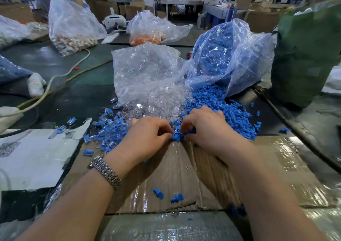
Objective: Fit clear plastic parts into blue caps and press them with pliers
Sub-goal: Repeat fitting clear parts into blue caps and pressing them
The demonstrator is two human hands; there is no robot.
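While left hand (147, 133) and right hand (204, 128) pinch blue caps (178, 136) at frame centre, fingers curled: risk of mis-seating; no pliers visible.

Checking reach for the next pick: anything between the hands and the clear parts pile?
Nothing visible does. The clear parts pile lies open on the table just beyond the left hand and right hand, spilled out of its bag. Both hands already sit at the near edge of the blue caps, fingers curled on a few caps.
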